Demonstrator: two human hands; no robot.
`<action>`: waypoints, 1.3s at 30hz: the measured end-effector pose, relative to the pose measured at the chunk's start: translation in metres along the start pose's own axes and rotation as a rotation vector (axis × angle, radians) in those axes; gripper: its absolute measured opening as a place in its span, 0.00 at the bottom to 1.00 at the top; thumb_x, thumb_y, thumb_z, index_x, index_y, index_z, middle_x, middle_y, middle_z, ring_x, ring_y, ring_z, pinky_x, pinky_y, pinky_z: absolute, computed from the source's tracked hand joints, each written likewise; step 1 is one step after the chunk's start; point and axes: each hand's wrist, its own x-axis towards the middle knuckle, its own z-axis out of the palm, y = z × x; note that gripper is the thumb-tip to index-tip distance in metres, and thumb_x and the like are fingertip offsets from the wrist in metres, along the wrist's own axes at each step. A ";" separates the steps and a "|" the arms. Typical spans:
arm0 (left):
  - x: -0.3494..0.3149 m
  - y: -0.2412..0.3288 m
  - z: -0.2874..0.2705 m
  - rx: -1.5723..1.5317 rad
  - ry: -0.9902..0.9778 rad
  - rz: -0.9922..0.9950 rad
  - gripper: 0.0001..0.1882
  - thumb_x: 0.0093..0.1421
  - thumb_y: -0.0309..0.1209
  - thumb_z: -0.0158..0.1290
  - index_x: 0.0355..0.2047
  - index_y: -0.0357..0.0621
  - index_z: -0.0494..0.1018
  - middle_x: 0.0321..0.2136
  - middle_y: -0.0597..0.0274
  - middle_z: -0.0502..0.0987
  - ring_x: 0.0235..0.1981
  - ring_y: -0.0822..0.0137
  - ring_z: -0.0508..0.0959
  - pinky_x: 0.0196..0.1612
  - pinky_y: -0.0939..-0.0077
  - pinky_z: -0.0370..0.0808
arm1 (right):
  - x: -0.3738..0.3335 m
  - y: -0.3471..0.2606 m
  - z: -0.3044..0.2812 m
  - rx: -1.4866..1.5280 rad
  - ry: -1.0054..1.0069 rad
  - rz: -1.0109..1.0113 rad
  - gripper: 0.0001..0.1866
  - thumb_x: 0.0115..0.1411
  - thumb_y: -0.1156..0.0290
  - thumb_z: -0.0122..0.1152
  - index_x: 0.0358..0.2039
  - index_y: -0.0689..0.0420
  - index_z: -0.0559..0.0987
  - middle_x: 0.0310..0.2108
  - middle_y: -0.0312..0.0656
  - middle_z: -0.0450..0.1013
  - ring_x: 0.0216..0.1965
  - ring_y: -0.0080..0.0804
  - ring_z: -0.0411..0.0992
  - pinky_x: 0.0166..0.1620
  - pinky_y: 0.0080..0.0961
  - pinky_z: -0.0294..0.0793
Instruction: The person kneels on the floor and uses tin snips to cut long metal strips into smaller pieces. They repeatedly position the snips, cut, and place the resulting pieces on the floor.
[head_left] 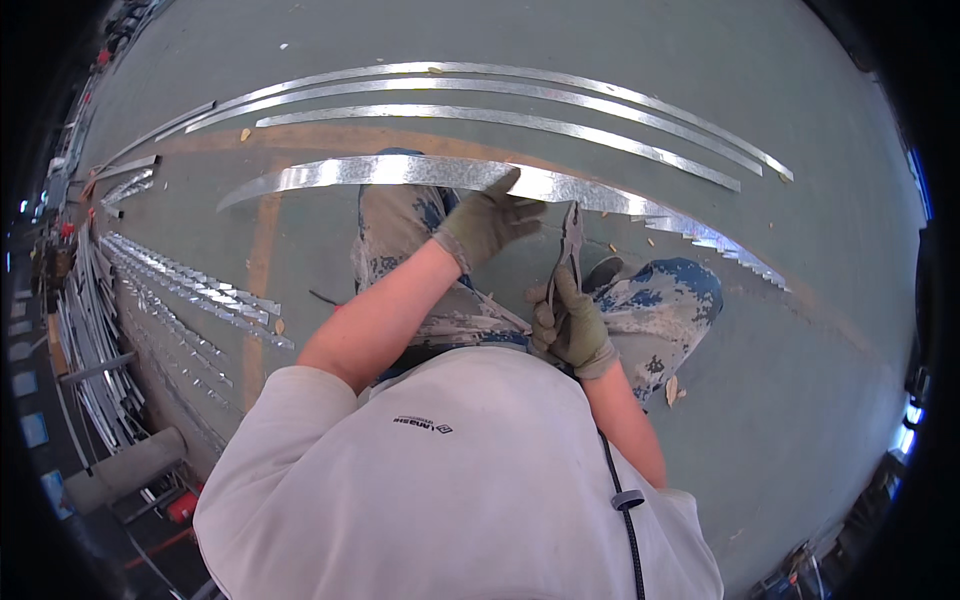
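A long shiny metal strip [400, 172] stretches across in front of me, over my knees. Toward its right end the near edge is cut into a row of stepped, tooth-like tabs [715, 240]. My left hand [488, 224], in a grey-green glove, is at the strip's near edge, with the thumb overlapping the metal and the other fingers stretched out to the right. In my gloved right hand [575, 325] is a pair of pliers [570, 240], gripped by the handles. The jaws point up, close to the strip's near edge.
Three plain metal strips [500, 117] lie on the green floor beyond. Several notched strips [190, 280] lie to the left, beside a heap of long metal pieces [95, 330]. A grey cylinder [130, 470] is at the lower left. Dry leaves [672, 390] are scattered about.
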 end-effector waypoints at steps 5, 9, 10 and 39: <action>-0.020 0.035 0.025 0.049 0.004 0.101 0.21 0.75 0.48 0.47 0.58 0.49 0.74 0.48 0.59 0.79 0.46 0.58 0.82 0.49 0.56 0.84 | 0.000 -0.008 0.007 0.037 0.004 0.022 0.32 0.74 0.41 0.48 0.49 0.60 0.81 0.25 0.34 0.76 0.22 0.28 0.71 0.30 0.32 0.72; -0.020 0.037 0.033 0.152 0.026 0.144 0.23 0.75 0.51 0.46 0.57 0.47 0.75 0.44 0.60 0.80 0.41 0.62 0.83 0.48 0.59 0.86 | 0.000 -0.008 0.011 0.060 -0.013 0.015 0.32 0.75 0.43 0.46 0.54 0.62 0.79 0.32 0.39 0.81 0.29 0.33 0.78 0.36 0.34 0.76; -0.019 0.037 0.032 0.162 0.016 0.147 0.23 0.75 0.51 0.46 0.57 0.47 0.75 0.44 0.60 0.80 0.41 0.62 0.84 0.48 0.60 0.86 | -0.001 -0.007 0.011 0.061 -0.020 0.005 0.32 0.75 0.44 0.46 0.55 0.62 0.79 0.34 0.41 0.82 0.31 0.34 0.80 0.37 0.35 0.77; -0.020 0.034 0.027 0.195 -0.037 0.163 0.26 0.75 0.51 0.45 0.60 0.44 0.72 0.50 0.57 0.79 0.45 0.61 0.84 0.53 0.61 0.85 | 0.011 -0.005 0.050 -0.560 0.519 -0.105 0.20 0.73 0.54 0.58 0.51 0.60 0.79 0.37 0.40 0.82 0.30 0.25 0.78 0.32 0.24 0.78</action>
